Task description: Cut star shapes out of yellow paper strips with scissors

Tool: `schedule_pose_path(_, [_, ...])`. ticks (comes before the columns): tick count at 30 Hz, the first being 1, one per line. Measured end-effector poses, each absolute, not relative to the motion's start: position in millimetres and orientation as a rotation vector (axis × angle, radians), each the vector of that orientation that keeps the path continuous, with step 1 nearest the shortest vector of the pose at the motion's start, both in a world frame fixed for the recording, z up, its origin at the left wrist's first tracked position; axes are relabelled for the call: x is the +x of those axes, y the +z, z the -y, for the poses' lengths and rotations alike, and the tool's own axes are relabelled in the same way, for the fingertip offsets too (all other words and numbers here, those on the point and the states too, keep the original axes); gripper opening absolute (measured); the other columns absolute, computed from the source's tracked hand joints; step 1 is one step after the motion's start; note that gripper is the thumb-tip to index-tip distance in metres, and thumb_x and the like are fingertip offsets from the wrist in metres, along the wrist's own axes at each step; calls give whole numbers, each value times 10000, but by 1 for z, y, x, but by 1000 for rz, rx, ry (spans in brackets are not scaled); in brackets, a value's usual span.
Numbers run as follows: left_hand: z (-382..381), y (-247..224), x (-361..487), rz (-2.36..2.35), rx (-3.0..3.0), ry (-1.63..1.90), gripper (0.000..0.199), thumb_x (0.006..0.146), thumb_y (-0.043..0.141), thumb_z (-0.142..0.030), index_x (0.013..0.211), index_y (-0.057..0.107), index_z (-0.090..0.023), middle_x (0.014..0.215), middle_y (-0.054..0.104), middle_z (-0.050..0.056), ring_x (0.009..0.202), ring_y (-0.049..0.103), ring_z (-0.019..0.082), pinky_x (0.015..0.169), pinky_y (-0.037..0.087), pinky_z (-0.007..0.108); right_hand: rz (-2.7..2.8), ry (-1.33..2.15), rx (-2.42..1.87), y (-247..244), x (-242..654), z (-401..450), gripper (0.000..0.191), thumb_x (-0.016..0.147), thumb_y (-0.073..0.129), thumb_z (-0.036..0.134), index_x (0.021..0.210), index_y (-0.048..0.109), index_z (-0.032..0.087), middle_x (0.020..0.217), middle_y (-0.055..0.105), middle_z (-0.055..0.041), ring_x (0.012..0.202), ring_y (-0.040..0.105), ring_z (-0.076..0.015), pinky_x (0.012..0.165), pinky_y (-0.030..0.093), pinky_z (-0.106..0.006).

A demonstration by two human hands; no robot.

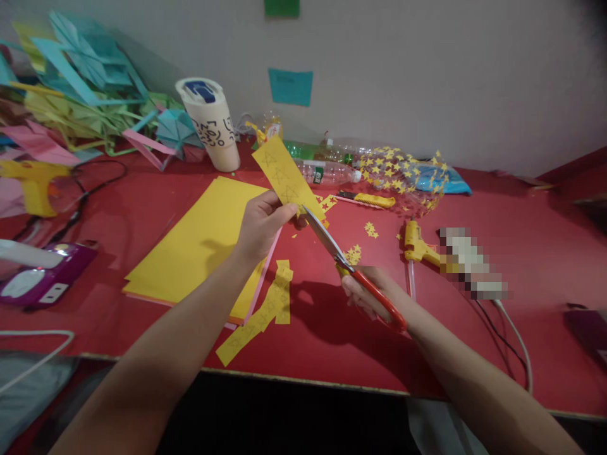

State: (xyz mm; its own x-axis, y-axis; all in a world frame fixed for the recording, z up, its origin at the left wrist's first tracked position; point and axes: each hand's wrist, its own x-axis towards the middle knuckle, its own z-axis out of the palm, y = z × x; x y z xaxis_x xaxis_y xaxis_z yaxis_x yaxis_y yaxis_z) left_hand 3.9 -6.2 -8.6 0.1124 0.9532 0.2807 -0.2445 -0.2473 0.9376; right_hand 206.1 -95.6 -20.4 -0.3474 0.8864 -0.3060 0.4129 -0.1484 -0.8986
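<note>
My left hand [263, 224] pinches a yellow paper strip [281, 174] with stars drawn on it, held up over the red table. In my right hand [367, 292] are red-handled scissors [334, 249], their tips against the strip's lower end beside my left thumb. Under my left hand lies a stack of yellow sheets [190, 246] with orange and pink edges below. More star-marked strips [256, 325] lie near the front edge. Small cut stars [352, 254] are piled behind my right hand.
A white tumbler [211, 123], plastic bottles [325, 172] and a yellow cutter [370, 200] stand or lie toward the wall. Yellow glue guns lie right [415, 242] and left [35, 183]. Folded paper shapes [95, 95] fill the back left. A cabled power strip [474, 262] is at right.
</note>
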Motion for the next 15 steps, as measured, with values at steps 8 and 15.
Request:
schedule_pose_path(8, [5, -10, 3, -799, 1291, 1379, 54, 676, 597, -198, 640, 597, -157, 536, 598, -19, 506, 615, 112, 503, 518, 249, 1727, 1485, -1447, -25, 207, 96, 557, 748, 475, 751, 612, 395, 216, 433, 405, 73, 315, 357, -51, 350, 316, -223])
schedule_pose_path(15, [3, -9, 0, -757, 1305, 1354, 60, 668, 604, -199, 653, 629, -146, 555, 637, -1, 494, 617, 117, 487, 514, 248, 1714, 1505, -1494, -20, 207, 97, 547, 740, 507, 730, 602, 393, 213, 421, 405, 79, 283, 364, -48, 308, 297, -199])
